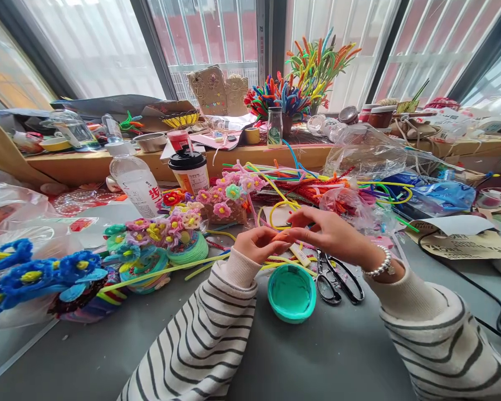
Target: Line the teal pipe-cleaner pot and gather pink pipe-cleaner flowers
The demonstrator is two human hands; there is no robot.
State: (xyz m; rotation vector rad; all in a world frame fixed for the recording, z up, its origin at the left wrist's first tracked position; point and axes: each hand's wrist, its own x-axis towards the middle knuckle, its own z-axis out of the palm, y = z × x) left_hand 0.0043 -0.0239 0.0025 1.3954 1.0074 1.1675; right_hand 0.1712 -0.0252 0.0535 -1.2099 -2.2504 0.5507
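My left hand (256, 243) and my right hand (328, 234) meet above the middle of the table, fingertips pinched together. What lies between their fingers is too small or hidden to make out. Just below them sits a round teal bowl (291, 293), its hollow facing up. Black-handled scissors (336, 281) lie beside the bowl, under my right hand. Yellow pipe cleaners (167, 273) run across the table behind my left wrist; I cannot tell whether one reaches my fingers. Pink pipe-cleaner flowers (222, 209) stand behind my left hand.
Blue flowers (29, 275) and small flower pots (187, 249) fill the left side. A plastic bottle (134, 181) and a lidded cup (188, 170) stand behind them. Bundled pipe cleaners (309, 186) lie at the back, with a black cable (463, 284) at right.
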